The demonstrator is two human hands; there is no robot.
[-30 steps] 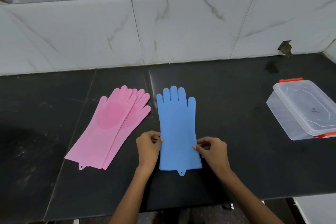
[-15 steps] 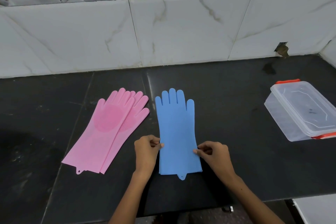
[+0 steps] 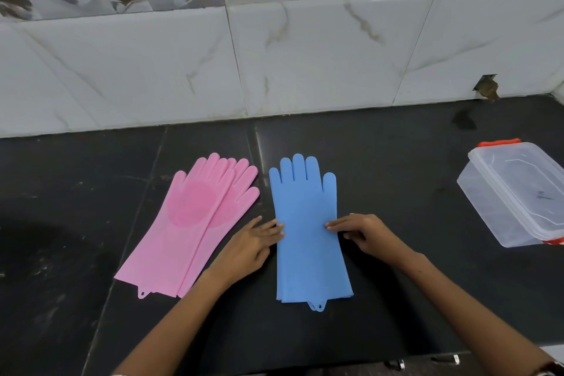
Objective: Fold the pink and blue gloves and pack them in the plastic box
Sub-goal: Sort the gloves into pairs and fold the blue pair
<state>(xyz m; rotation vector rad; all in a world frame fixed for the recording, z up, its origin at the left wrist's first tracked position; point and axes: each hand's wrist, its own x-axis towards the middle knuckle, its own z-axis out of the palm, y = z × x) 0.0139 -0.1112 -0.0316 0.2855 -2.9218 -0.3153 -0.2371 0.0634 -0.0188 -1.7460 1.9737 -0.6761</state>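
Observation:
The blue gloves (image 3: 306,223) lie flat and stacked on the black counter, fingers pointing to the wall. My left hand (image 3: 250,246) rests at their left edge, fingertips touching the middle of the stack. My right hand (image 3: 363,235) touches the right edge at the same height, fingers stretched out and holding nothing. Left of them the pink gloves (image 3: 192,226) lie unfolded, one overlapping the other, angled toward the wall. The clear plastic box (image 3: 515,195) with its lid on and orange clips stands at the far right.
The black stone counter (image 3: 396,162) runs to a white marble-tiled wall (image 3: 305,55) at the back. Its front edge is near the bottom of the view. A chipped hole in the wall sits above the box.
Both hands have slid up the blue gloves from near the cuff to the middle, and their fingers have gone from a pinch on the edges to lying flat.

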